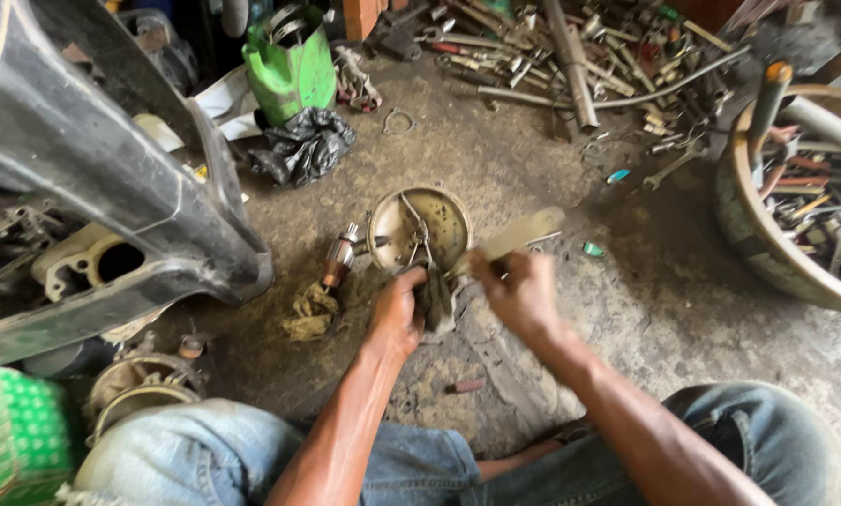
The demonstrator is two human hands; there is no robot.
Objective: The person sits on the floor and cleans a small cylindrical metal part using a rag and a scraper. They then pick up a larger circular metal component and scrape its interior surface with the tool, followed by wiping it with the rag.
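Two hands work low over the concrete floor [645, 300], close together near its middle. The left hand [397, 309] is curled shut around a dark, greasy part [435, 300], gripping it from the left side. The right hand [519, 290] is closed on a pale flat tool [519, 234], blurred here, perhaps a brush or a strip of sandpaper, whose far end points up and right over the part. Just beyond the hands lies a round brass-coloured plate [425, 225] with a wire clip on it. Left of the plate an armature [339, 260] with a copper end stands just beside a wad of frayed rag [310, 312]. A black fairing [111, 178] fills the left edge of the floor, a green jug [291, 70] stands at the far edge, loose spanners and rods [570, 66] are heaped at the far right, and a bowl [749, 225] of tools sits at the right edge.
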